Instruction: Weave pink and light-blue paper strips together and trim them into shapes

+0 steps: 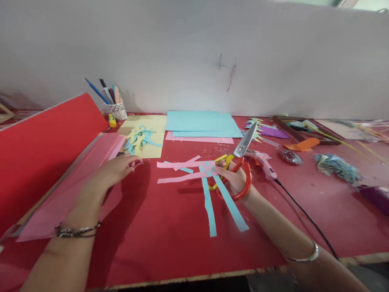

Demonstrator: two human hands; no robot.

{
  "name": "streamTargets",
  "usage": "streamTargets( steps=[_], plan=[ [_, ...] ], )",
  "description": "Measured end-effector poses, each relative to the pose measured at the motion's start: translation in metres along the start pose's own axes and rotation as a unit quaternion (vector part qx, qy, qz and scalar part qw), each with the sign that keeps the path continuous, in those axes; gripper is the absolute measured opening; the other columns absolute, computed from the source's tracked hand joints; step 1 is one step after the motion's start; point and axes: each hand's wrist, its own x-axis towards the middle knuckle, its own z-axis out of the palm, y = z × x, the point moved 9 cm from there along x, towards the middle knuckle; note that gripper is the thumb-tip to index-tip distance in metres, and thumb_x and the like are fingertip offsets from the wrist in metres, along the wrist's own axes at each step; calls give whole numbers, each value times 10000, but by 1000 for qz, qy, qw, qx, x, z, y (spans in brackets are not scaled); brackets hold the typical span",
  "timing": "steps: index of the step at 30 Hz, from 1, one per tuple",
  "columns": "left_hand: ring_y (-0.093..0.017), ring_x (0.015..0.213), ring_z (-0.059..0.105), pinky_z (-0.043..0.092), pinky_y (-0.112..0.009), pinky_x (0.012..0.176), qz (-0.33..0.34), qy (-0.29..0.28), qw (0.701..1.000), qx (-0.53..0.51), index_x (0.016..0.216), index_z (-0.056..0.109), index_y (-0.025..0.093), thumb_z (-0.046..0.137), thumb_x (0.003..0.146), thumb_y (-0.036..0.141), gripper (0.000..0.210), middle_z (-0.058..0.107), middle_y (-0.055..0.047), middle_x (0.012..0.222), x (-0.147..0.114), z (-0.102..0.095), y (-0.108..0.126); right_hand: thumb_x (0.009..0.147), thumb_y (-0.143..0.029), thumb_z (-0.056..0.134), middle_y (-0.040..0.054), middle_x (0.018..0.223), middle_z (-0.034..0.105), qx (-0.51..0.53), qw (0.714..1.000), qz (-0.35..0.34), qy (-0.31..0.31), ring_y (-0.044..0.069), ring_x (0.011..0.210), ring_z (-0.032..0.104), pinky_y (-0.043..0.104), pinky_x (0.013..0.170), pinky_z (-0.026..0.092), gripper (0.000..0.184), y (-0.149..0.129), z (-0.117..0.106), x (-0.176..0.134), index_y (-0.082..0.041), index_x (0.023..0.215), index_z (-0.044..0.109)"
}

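Observation:
My right hand [234, 178] is closed around scissors [243, 146] with red and yellow handles, blades pointing up and away. Its thumb and finger also pinch woven paper strips: pink strips [179, 177] reach out to the left, and light blue strips [228, 202] hang toward the table's front edge. Left of them, my left hand [121, 165] is raised over the table, fingers curled together. A small pinkish sliver seems to show at its fingertips, too small to name. Loose pink and blue strips [186, 170] lie just behind the woven piece.
A pink glue gun [263, 162] with a black cord lies to the right. Blue sheets [197, 121] and a cream sheet [154, 142] with paper cuttings [139, 140] are at the back. A pen cup [118, 109] stands back left, behind a red board [48, 150] and pink sheets [73, 182].

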Motion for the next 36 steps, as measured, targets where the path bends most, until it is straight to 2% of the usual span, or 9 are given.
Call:
streamTargets(
  steps=[7, 17, 21, 25, 28, 33, 36],
  plan=[
    [-146, 736, 492, 343, -239, 619, -21, -15, 1000, 15, 929, 528, 199, 360, 750, 122, 259, 517, -1, 828, 5, 2, -3, 374, -210, 760, -108, 510, 485, -3, 1000, 15, 9, 53, 487, 471, 197, 483, 371, 462, 1, 0, -2, -197, 589, 350],
    [-150, 715, 530, 360, -231, 608, -33, 27, 999, 2, 701, 544, 191, 462, 726, 158, 92, 595, -1, 777, 5, -10, 3, 393, -221, 758, -103, 518, 521, 5, 1000, 8, 0, 62, 499, 499, 198, 492, 387, 452, 2, 0, 1, -198, 607, 360],
    [-154, 739, 558, 391, -229, 636, -29, 69, 997, -13, 761, 577, 203, 462, 752, 218, 117, 634, 1, 826, 3, -16, 14, 385, -224, 759, -105, 518, 523, -1, 1000, 0, 2, 59, 498, 493, 198, 491, 383, 452, 2, -2, 1, -197, 609, 368],
    [-157, 709, 582, 428, -229, 634, -34, 180, 982, -47, 807, 592, 195, 433, 785, 260, 173, 657, -20, 845, 8, -34, 25, 374, -217, 754, -106, 516, 521, 3, 1000, -15, 1, 56, 493, 487, 206, 500, 385, 451, 0, -2, 1, -196, 594, 360],
    [-171, 780, 590, 433, -231, 656, -9, 231, 971, 69, 807, 602, 182, 397, 810, 242, 214, 652, -49, 851, 19, -42, 39, 366, -215, 752, -108, 509, 523, 11, 1000, -13, -4, 58, 486, 492, 208, 501, 389, 457, 0, 0, 1, -197, 594, 356],
    [-283, 871, 575, 418, -361, 716, -27, 245, 960, 135, 913, 609, 97, 342, 795, 134, 294, 627, -169, 924, 31, -43, 40, 386, -216, 746, -104, 518, 521, 1, 1000, -24, 0, 58, 496, 494, 203, 501, 390, 447, -4, -3, 3, -198, 604, 357],
    [-282, 1002, 530, 397, -387, 806, -1, 237, 959, 153, 1057, 570, 125, 304, 802, 108, 369, 599, -156, 1069, 32, -38, 45, 419, -216, 733, -110, 526, 481, 6, 998, -59, 29, 54, 486, 473, 199, 473, 376, 426, -15, -10, 2, -201, 617, 356]
  ],
)
